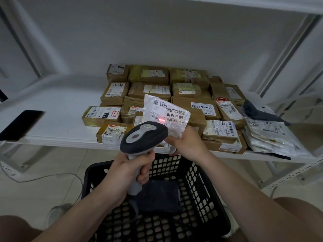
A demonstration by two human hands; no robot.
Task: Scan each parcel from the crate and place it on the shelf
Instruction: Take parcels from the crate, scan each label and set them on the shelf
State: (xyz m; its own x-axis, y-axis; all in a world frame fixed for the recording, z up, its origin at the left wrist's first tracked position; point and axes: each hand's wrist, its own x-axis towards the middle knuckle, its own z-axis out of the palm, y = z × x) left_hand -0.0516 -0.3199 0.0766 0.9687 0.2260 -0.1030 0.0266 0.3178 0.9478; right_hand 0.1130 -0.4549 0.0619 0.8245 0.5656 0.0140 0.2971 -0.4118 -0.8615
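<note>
While left fingers (143,173) wrap the scanner (143,137), right fingers (172,140) pinch the white parcel (166,110).

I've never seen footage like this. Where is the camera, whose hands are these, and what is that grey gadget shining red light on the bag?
There is no machine here: a person wears one camera on the head, looking forward and down, so you see their own bare arms. The left hand grips a handheld barcode scanner. Its red line falls on the label of a white plastic parcel, which the fingers of the right hand pinch at its lower end. Below stands a black crate with one dark parcel inside. Ahead, a white shelf holds rows of cardboard boxes, soft bags on the right, and a flat black object on the left.
</note>
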